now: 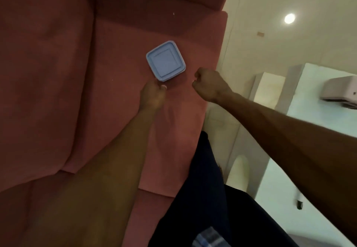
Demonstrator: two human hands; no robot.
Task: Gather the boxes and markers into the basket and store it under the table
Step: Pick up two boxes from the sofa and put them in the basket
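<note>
A square light-blue box (165, 61) with its lid on lies flat on the seat of a pink sofa (119, 57). My left hand (153, 94) reaches out to its near corner, thumb and fingers pinching that edge. My right hand (209, 83) hovers just to the right of the box, curled into a loose fist with nothing in it, a short gap from the box. No basket and no markers are in view.
The sofa's back cushion (42, 73) fills the left side. To the right lies pale floor (260, 34), and a white table (313, 115) carries a white device (342, 88). My dark-clothed legs (202, 189) are at the bottom.
</note>
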